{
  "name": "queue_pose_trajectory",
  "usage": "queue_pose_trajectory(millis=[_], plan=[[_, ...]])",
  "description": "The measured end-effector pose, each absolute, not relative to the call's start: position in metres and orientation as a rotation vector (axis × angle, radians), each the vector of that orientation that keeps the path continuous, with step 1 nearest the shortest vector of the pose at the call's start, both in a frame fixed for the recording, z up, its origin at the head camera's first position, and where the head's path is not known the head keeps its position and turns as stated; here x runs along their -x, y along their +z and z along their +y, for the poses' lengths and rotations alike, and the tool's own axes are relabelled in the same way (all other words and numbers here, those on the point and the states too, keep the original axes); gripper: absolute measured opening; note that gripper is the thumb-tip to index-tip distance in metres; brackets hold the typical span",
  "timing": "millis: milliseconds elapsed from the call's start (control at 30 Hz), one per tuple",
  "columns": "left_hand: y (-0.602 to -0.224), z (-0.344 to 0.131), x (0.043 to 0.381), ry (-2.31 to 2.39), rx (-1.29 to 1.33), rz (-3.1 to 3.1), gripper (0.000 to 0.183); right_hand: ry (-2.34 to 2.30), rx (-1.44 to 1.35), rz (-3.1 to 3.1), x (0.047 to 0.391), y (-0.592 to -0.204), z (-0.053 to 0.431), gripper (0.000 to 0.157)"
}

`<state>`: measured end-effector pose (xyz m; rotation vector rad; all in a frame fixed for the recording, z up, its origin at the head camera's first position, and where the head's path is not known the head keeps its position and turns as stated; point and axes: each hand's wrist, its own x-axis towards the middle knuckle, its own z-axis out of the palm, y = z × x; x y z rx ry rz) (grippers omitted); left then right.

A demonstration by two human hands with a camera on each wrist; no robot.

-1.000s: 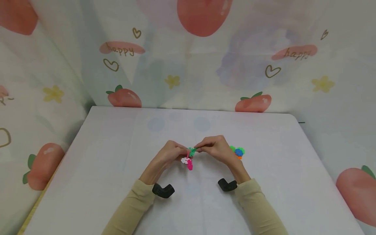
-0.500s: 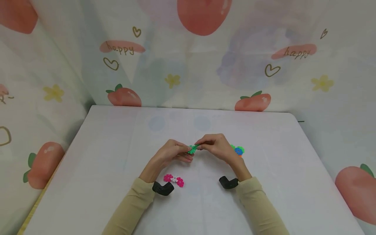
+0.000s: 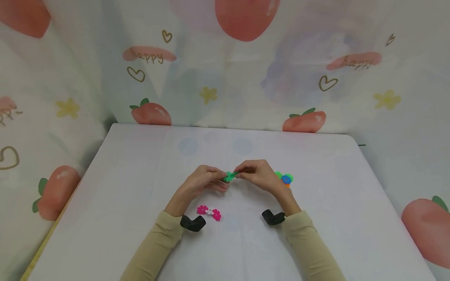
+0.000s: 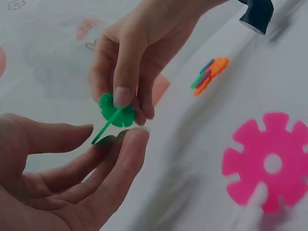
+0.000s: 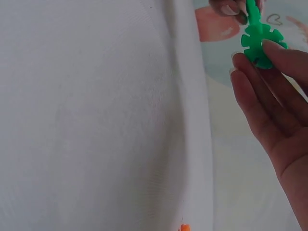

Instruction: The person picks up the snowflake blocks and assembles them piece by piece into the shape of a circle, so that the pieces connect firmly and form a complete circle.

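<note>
Two green notched snowflake discs [image 3: 230, 176] are joined at an angle, held up between both hands over the middle of the table. My right hand [image 3: 260, 175] pinches one green disc [image 5: 253, 42] with its thumb on the face. The thumb and fingertips of my left hand [image 3: 201, 180] pinch the edge of the other disc [image 4: 104, 131], which shows edge-on in the left wrist view. Below the left hand, a chain of pink and white snowflake discs [image 3: 202, 210] lies on the table. One pink disc [image 4: 245, 159] of it looms large in the left wrist view.
Behind the right wrist lies a cluster of green, blue and orange snowflake discs [image 3: 286, 179], partly hidden by the arm. The white table [image 3: 147, 156] meets a printed cloth backdrop [image 3: 232, 78] at its far edge.
A second ago the pink and white chain was up at my left hand; it now lies on the table nearer me. The hands keep the green discs in about the same place.
</note>
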<state>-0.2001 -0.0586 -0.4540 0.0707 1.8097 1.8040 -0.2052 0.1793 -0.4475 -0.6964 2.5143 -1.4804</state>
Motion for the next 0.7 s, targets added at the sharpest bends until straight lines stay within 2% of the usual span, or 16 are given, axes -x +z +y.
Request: queue_pose_trajectory(millis=[233, 567, 700], plan=[[-0.455, -0.075, 0.193, 1.636, -0.197, 1.954, 0.033, -1.44, 0.691, 2.535, 0.207, -0.449, 0.18, 0.01], [-0.452, -0.096, 0.174, 1.085, -0.626, 2.176, 0.027, -1.418, 0.642, 2.534, 0.208, -0.451, 0.178, 0.013], [-0.452, -0.094, 0.166, 0.951, -0.708, 2.199, 0.027, -1.398, 0.621, 2.537, 0.207, -0.451, 0.175, 0.013]])
